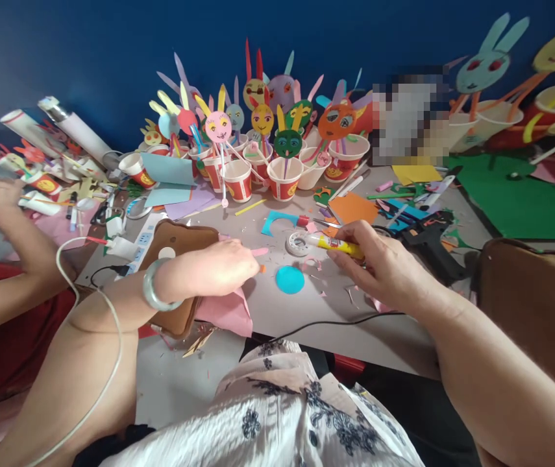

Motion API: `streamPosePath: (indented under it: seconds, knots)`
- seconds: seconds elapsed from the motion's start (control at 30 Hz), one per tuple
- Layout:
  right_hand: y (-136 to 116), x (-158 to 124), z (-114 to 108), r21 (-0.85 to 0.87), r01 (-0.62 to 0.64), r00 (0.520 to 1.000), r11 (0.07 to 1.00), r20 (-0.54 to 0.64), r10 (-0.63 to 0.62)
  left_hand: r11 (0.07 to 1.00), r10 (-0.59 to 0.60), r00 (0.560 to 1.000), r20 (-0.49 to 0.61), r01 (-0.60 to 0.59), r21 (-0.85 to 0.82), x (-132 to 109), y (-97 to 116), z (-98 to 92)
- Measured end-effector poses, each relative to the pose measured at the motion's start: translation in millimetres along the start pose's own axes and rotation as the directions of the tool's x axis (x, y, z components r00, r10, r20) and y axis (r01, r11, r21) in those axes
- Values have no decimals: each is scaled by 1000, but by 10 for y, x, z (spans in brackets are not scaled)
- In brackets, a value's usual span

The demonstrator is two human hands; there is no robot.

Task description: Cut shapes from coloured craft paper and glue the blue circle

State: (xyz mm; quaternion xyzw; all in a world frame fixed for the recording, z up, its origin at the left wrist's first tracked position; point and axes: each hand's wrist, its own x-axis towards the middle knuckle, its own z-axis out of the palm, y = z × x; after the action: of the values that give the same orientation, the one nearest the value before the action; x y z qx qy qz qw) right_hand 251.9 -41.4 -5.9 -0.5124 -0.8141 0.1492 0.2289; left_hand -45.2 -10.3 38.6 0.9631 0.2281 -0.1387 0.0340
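Observation:
My left hand [226,266], with a pale bangle on the wrist, pinches a small pink paper strip [259,251] that sticks out past its fingertips. My right hand [379,263] is closed around a yellow glue stick [330,243], whose pale end points left. Under that end lies a white ring-shaped piece [291,250]. A blue paper disc [289,279] rests on the table between my hands. Behind the ring is a blue paper sheet with a round cut-out [270,224].
Red paper cups [236,181] with paper rabbit faces line the back. A black glue gun [435,243] lies right of my right hand. A power strip [143,243] and brown bag [180,318] sit left. Another person's arm [19,259] is at far left. Scraps and a black cable [326,322] lie about.

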Motion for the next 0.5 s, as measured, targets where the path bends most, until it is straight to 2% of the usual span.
streamPosePath:
  seconds: [0.13, 0.3, 0.4, 0.5]
  knots:
    - [-29, 3, 46, -15, 73, 997, 997, 13, -72, 997, -64, 998, 17, 65, -35, -142, -59, -2]
    - [-32, -5, 116, -14, 141, 990, 990, 28, -140, 955, -51, 998, 48, 63, -291, -44, -219, -51]
    - [-78, -7, 112, 35, 213, 974, 976, 74, -215, 979, -82, 993, 83, 96, -181, -32, -236, 54]
    - [-118, -15, 116, 55, 278, 953, 959, 110, -283, 993, -65, 997, 40, 68, -101, -82, -200, 165]
